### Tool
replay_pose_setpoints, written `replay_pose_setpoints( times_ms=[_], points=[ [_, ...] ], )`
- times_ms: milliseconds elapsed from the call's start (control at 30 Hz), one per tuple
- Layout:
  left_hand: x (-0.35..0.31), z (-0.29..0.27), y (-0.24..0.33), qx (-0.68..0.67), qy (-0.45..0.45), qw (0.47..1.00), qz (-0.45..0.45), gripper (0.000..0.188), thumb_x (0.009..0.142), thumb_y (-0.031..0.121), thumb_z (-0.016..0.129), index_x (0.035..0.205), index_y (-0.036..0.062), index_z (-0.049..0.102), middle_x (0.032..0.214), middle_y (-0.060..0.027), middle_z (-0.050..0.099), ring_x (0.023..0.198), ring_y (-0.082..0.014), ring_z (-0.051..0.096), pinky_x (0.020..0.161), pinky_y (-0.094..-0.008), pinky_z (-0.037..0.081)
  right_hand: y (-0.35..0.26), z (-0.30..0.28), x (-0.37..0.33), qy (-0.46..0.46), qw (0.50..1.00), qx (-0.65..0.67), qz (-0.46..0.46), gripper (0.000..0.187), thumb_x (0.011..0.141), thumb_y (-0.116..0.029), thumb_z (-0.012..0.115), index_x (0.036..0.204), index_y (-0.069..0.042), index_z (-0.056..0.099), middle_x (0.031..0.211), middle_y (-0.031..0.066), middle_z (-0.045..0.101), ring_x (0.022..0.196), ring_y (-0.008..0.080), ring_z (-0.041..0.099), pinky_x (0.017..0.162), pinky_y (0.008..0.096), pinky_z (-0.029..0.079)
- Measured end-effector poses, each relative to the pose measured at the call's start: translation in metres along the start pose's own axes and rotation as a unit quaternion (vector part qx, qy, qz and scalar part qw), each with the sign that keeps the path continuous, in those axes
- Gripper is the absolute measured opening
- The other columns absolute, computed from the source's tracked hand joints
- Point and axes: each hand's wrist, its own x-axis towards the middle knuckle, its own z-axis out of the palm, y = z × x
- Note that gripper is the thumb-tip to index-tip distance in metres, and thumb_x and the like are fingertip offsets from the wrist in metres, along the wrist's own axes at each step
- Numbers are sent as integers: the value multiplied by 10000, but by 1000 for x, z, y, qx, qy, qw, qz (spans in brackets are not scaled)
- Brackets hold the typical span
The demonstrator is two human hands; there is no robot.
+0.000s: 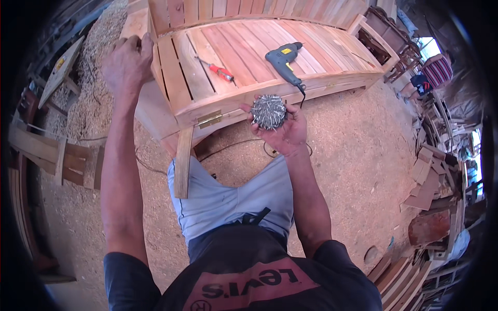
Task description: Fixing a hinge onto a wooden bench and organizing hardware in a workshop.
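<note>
A slatted wooden bench [228,46] stands before me. My left hand [126,63] is closed at the bench's left end, its fingers curled over the wooden upright [137,23]. My right hand [290,136] holds a round heap of grey metal nails [268,112] from below, in front of the seat's front edge. Whether a container lies under the nails is hidden. On the seat slats lie a red-handled screwdriver [221,72] and a dark grey power drill [285,59] with its cord hanging over the front. A brass-coloured hinge [210,118] sits on the front rail.
A wooden strip [182,163] leans from the front rail toward my lap. Wood shavings [91,103] are piled at the left. Scrap boards [425,176] lie at the right. Another person in a striped garment [437,71] is at the far right. A dark cord [223,149] runs across the floor.
</note>
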Motion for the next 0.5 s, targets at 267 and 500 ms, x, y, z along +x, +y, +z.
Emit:
replay_pose_setpoints(
  times_ms=[267, 500],
  points=[
    [-48, -4, 9, -217, 152, 961, 85, 224, 991, 282, 713, 1127, 129, 805, 1253, -114, 732, 1214, -327, 653, 1055, -469, 493, 1, 7, -23, -5, 998, -64, 12, 854, 964, -454, 583, 1661, -22, 342, 1656, 404, 349, 1537, 580, 380, 1185, 714, 428],
    [-165, -35, 94, -433, 20, 896, 97, 394, 899, 96, 783, 1289, 90, 724, 1327, -182, 659, 1233, -381, 630, 1070, -486, 486, 12, 0, -26, 9, 999, -50, 5, 855, 946, -438, 594, 1659, -29, 355, 1633, 405, 387, 1524, 592, 393, 1225, 737, 367]
  ],
)
